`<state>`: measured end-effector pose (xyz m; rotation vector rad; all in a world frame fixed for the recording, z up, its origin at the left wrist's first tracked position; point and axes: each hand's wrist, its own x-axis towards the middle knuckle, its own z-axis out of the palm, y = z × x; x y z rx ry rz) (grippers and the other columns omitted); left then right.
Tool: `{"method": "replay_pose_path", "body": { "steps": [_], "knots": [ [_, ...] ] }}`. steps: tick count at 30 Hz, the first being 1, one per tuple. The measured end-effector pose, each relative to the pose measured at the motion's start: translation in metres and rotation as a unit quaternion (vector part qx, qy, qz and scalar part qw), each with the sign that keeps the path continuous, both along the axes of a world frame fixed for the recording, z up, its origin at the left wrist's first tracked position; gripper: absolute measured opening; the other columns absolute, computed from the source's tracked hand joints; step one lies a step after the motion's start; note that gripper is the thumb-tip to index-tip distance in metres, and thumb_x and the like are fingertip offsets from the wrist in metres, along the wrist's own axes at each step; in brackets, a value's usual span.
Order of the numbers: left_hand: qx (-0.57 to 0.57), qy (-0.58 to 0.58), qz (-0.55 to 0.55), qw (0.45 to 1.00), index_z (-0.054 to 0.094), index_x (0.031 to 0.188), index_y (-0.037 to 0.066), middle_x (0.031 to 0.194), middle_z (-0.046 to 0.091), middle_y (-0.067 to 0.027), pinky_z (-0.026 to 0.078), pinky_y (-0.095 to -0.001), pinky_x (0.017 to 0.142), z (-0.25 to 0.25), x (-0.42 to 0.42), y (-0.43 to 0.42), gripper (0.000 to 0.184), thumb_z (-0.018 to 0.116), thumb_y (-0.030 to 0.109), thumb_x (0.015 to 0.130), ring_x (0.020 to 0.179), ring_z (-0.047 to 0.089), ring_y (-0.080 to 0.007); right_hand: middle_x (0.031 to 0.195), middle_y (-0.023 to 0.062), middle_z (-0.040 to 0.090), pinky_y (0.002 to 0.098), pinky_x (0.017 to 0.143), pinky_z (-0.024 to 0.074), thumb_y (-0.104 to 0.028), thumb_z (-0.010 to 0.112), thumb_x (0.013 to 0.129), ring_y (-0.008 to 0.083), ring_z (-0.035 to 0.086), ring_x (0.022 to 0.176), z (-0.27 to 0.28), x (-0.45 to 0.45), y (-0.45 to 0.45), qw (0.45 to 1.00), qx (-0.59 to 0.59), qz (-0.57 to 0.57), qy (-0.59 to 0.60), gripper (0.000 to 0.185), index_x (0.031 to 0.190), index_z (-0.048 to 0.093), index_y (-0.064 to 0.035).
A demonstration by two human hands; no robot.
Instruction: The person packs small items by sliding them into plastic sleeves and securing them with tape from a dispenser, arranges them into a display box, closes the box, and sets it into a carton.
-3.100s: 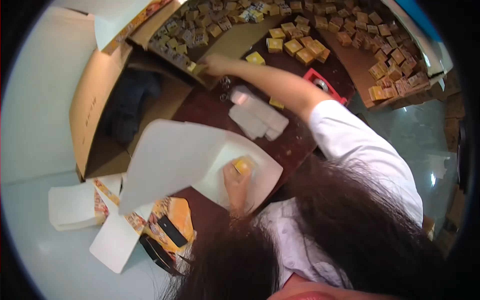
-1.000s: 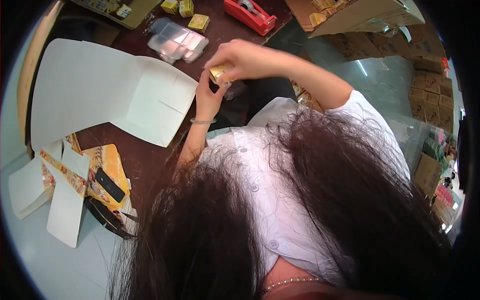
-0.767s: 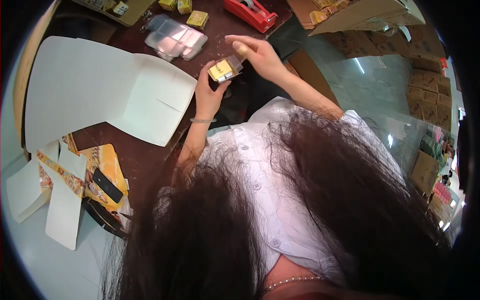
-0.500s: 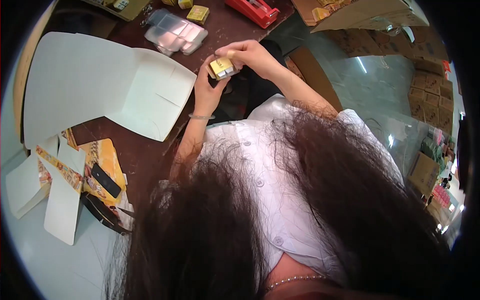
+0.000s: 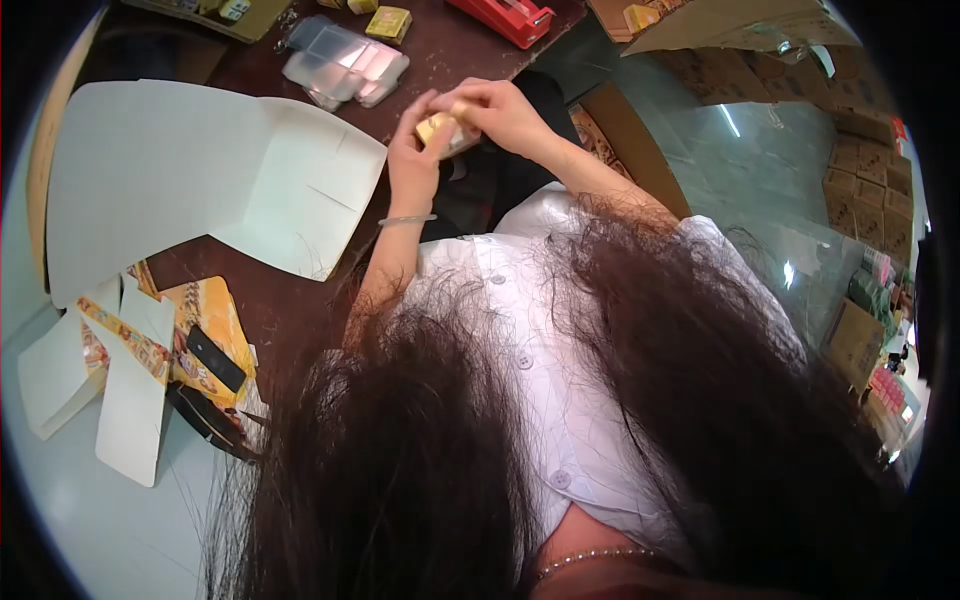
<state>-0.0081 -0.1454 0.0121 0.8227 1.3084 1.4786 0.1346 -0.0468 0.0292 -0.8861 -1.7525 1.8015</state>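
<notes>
A small yellow box (image 5: pixel 437 127) with a pale lower side is held between both hands, past the edge of the dark red table. My left hand (image 5: pixel 412 150), with a bracelet on its wrist, is closed around the box, its thumb across the near side. The fingers of my right hand (image 5: pixel 497 108) are bent and pinched at the box's right side; part of the box is hidden behind them. Closest on the table are a stack of clear plastic cases (image 5: pixel 345 65) and another yellow box (image 5: pixel 388 25).
A large open white carton (image 5: pixel 160 190) lies left of my hands. A red tape dispenser (image 5: pixel 510 18) stands at the table's far edge. Lower left are folded card pieces (image 5: pixel 130 420), a black phone-like object (image 5: pixel 215 360) and scissors (image 5: pixel 250 415). Brown cartons (image 5: pixel 865 190) are stacked at right.
My left thumb has moved across the box's near side, and its fingers have risen over the far side. The box is now more covered by both hands. The view has shifted slightly.
</notes>
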Motion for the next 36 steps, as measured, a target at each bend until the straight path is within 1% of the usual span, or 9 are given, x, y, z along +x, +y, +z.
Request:
{"method": "replay_pose_path", "body": {
  "steps": [3, 4, 5, 11, 14, 17, 21, 27, 36],
  "knots": [
    [-0.008, -0.069, 0.005, 0.998, 0.061, 0.128, 0.001, 0.114, 0.067, -0.0081, 0.049, -0.0271, 0.092, -0.004, -0.002, 0.004, 0.038, 0.067, 0.011, 0.092, 0.103, 0.062, -0.0133, 0.102, 0.0059, 0.066, 0.0312, 0.077, 0.0534, -0.017, 0.068, 0.093, 0.0173, 0.065, 0.088, 0.026, 0.020, -0.019, 0.950, 0.210, -0.148, 0.179, 0.027, 0.113, 0.069, 0.0014],
    [-0.009, -0.071, 0.008, 0.997, 0.061, 0.128, 0.001, 0.114, 0.067, -0.0081, 0.049, -0.0271, 0.092, -0.002, -0.003, 0.007, 0.038, 0.067, 0.011, 0.092, 0.103, 0.062, -0.0133, 0.105, 0.0098, 0.068, 0.0364, 0.084, 0.0537, -0.015, 0.069, 0.091, 0.0268, 0.067, 0.097, 0.033, 0.030, -0.015, 0.861, 0.492, -0.046, 0.122, 0.032, 0.118, 0.066, 0.0014],
    [-0.013, -0.075, -0.003, 0.997, 0.061, 0.127, 0.001, 0.115, 0.066, -0.0084, 0.049, -0.0273, 0.092, -0.001, -0.004, 0.006, 0.034, 0.064, 0.011, 0.094, 0.103, 0.062, -0.0132, 0.108, 0.0123, 0.068, 0.0381, 0.084, 0.0534, -0.011, 0.071, 0.088, 0.0302, 0.066, 0.097, 0.040, 0.024, -0.021, 0.854, 0.503, 0.007, 0.132, 0.032, 0.118, 0.067, 0.0000],
    [0.048, -0.053, 0.014, 0.997, 0.057, 0.125, 0.000, 0.116, 0.063, -0.0076, 0.045, -0.0294, 0.100, -0.021, 0.000, -0.001, 0.029, 0.052, 0.010, 0.098, 0.110, 0.059, -0.0156, 0.104, 0.0079, 0.067, 0.0366, 0.085, 0.0519, -0.010, 0.072, 0.086, 0.0257, 0.062, 0.096, 0.035, 0.005, -0.009, 0.925, 0.377, 0.031, -0.033, 0.027, 0.113, 0.072, -0.0090],
    [0.154, 0.070, -0.015, 0.985, 0.054, 0.129, -0.001, 0.121, 0.063, -0.0114, 0.047, -0.0318, 0.098, -0.029, 0.004, -0.009, 0.055, 0.075, 0.020, 0.084, 0.111, 0.061, -0.0216, 0.105, 0.0066, 0.065, 0.0337, 0.087, 0.0505, -0.010, 0.073, 0.085, 0.0240, 0.060, 0.100, 0.022, 0.000, -0.007, 0.917, 0.398, 0.037, -0.005, 0.028, 0.113, 0.074, -0.0132],
    [0.040, 0.219, -0.055, 0.973, 0.051, 0.130, 0.000, 0.116, 0.062, -0.0082, 0.048, -0.0297, 0.094, -0.028, 0.001, -0.011, 0.061, 0.081, 0.013, 0.078, 0.106, 0.061, -0.0160, 0.101, 0.0084, 0.063, 0.0358, 0.092, 0.0488, -0.012, 0.071, 0.085, 0.0263, 0.058, 0.104, 0.022, 0.000, -0.007, 0.921, 0.388, 0.039, 0.000, 0.020, 0.105, 0.075, -0.0112],
    [0.024, 0.208, -0.088, 0.974, 0.054, 0.125, 0.002, 0.115, 0.063, -0.0074, 0.049, -0.0298, 0.091, -0.020, -0.005, -0.009, 0.057, 0.082, 0.009, 0.076, 0.104, 0.061, -0.0141, 0.104, 0.0101, 0.066, 0.0347, 0.088, 0.0504, -0.015, 0.070, 0.087, 0.0257, 0.061, 0.100, 0.030, 0.002, 0.000, 0.964, 0.251, 0.080, -0.045, 0.018, 0.104, 0.076, -0.0086],
    [0.027, 0.208, -0.112, 0.971, 0.055, 0.121, 0.004, 0.112, 0.067, -0.0146, 0.051, -0.0345, 0.091, -0.025, -0.011, -0.006, 0.057, 0.079, 0.004, 0.069, 0.106, 0.067, -0.0248, 0.102, 0.0073, 0.066, 0.0322, 0.084, 0.0510, -0.015, 0.073, 0.086, 0.0221, 0.063, 0.095, 0.038, 0.008, -0.004, 0.941, 0.324, 0.090, -0.032, 0.019, 0.103, 0.076, -0.0075],
    [0.043, 0.191, -0.055, 0.979, 0.053, 0.130, 0.003, 0.118, 0.066, -0.0146, 0.049, -0.0351, 0.095, -0.030, -0.004, -0.004, 0.064, 0.081, 0.007, 0.072, 0.109, 0.064, -0.0251, 0.091, 0.0065, 0.064, 0.0313, 0.070, 0.0520, -0.016, 0.075, 0.081, 0.0224, 0.064, 0.075, 0.022, -0.012, -0.007, 0.959, 0.267, -0.040, -0.082, 0.023, 0.097, 0.064, -0.0037]
  ]
}}
